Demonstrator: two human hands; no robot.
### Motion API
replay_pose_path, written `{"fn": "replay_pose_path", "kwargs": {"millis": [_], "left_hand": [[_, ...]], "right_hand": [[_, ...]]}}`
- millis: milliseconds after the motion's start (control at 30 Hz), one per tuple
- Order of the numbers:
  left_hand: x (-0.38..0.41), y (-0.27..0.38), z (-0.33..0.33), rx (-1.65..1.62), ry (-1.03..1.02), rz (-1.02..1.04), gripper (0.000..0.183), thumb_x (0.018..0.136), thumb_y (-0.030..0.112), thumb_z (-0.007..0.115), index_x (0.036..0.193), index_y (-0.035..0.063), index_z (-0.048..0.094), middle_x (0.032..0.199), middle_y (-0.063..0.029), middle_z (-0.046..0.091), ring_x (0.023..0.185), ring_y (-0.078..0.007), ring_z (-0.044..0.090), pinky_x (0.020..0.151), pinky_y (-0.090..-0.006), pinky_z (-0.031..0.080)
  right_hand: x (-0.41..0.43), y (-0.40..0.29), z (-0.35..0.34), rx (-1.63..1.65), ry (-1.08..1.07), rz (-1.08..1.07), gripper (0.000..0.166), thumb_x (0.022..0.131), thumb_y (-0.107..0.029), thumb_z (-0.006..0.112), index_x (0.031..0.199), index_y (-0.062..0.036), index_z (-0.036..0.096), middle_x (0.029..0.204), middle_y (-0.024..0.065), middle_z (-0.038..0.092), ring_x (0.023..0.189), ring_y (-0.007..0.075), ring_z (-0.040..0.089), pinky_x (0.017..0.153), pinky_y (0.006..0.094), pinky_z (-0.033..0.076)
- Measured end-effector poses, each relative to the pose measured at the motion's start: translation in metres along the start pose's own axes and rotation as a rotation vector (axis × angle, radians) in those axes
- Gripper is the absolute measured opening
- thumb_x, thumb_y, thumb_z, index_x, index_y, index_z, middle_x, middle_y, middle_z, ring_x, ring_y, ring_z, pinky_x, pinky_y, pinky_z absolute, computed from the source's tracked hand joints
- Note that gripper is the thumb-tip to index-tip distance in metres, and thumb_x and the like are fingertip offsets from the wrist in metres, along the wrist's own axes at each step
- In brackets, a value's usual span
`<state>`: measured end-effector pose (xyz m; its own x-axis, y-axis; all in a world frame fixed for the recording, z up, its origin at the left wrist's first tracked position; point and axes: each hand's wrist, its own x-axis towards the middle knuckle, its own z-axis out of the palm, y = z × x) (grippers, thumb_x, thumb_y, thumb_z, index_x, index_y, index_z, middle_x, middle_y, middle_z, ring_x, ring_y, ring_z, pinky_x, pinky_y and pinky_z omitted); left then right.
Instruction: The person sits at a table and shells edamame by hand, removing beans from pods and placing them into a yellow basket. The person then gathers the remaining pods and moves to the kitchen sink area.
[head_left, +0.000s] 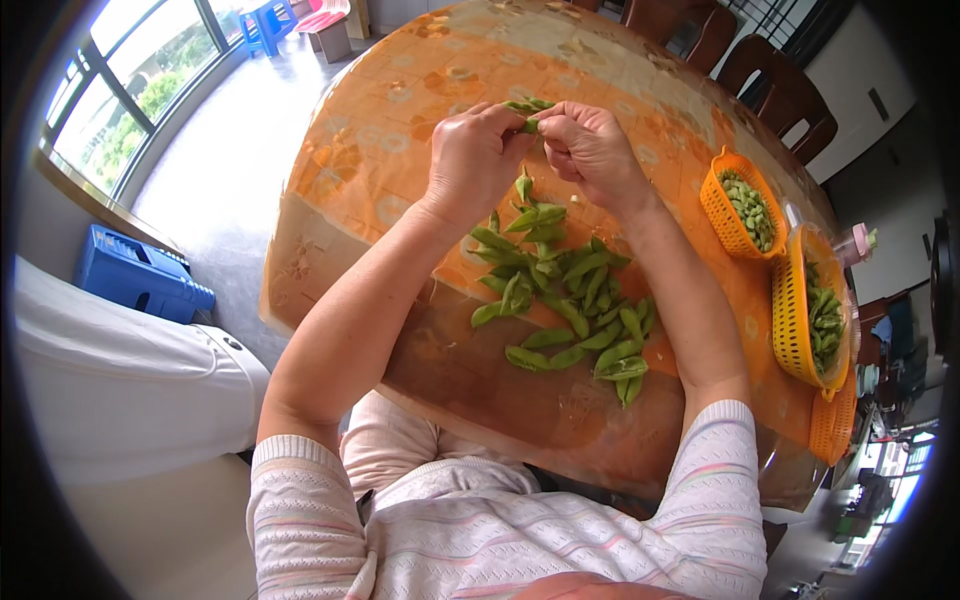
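Observation:
Over the far side of a heap of green soybean pods (559, 281), both of my hands meet at a single green pod (529, 125). My left hand (480, 154) grips the pod between thumb and fingers. Pinched at the pod's other end is my right hand (592, 150), its remaining fingers curled in. More green pods (536, 103) show just beyond the fingertips, partly hidden by the hands. The heap lies on the tabletop between my forearms, and a split-looking pod (622, 367) rests at its near edge.
An orange plastic basket (718, 217) of shelled beans (746, 210) stands on the table (397, 97) at right. Nearer is a yellow basket (791, 330) of pods (825, 319), beside another orange basket (832, 424). A pink-lidded bottle (855, 244) stands behind. Wooden chairs (780, 97) line the far side.

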<state>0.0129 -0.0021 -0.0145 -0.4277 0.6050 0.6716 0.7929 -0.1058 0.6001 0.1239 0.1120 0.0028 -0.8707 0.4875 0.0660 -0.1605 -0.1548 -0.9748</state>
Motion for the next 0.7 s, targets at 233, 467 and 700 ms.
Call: {"fn": "replay_pose_path", "kwargs": {"millis": [233, 467, 700], "left_hand": [[0.006, 0.001, -0.006, -0.366, -0.175, -0.317, 0.013, 0.078, 0.009, 0.067, 0.084, -0.0024, 0.065, 0.070, -0.0067, 0.063, 0.058, -0.0101, 0.058, 0.053, -0.0238, 0.047], [0.015, -0.014, -0.017, -1.112, -0.396, -0.672, 0.017, 0.083, 0.016, 0.064, 0.086, -0.0006, 0.063, 0.072, -0.0042, 0.060, 0.056, -0.0095, 0.053, 0.051, -0.0219, 0.043], [0.015, -0.015, -0.015, -0.977, -0.332, -0.685, 0.016, 0.083, 0.017, 0.065, 0.077, 0.0020, 0.062, 0.065, -0.0032, 0.059, 0.050, -0.0073, 0.051, 0.044, -0.0201, 0.039]], "right_hand": [[-0.002, 0.002, 0.004, -0.043, 0.056, -0.071, 0.003, 0.081, -0.004, 0.053, 0.080, -0.0016, 0.054, 0.060, -0.0035, 0.046, 0.044, 0.0026, 0.037, 0.037, 0.0181, 0.028], [0.000, -0.002, -0.009, 0.113, -0.072, -0.026, 0.003, 0.081, -0.005, 0.054, 0.082, -0.0019, 0.053, 0.060, -0.0032, 0.046, 0.044, 0.0026, 0.036, 0.038, 0.0174, 0.027], [0.004, 0.005, -0.005, -0.368, 0.159, -0.310, 0.011, 0.083, -0.009, 0.058, 0.089, -0.0001, 0.059, 0.064, -0.0014, 0.054, 0.052, 0.0056, 0.048, 0.045, 0.0203, 0.040]]}}
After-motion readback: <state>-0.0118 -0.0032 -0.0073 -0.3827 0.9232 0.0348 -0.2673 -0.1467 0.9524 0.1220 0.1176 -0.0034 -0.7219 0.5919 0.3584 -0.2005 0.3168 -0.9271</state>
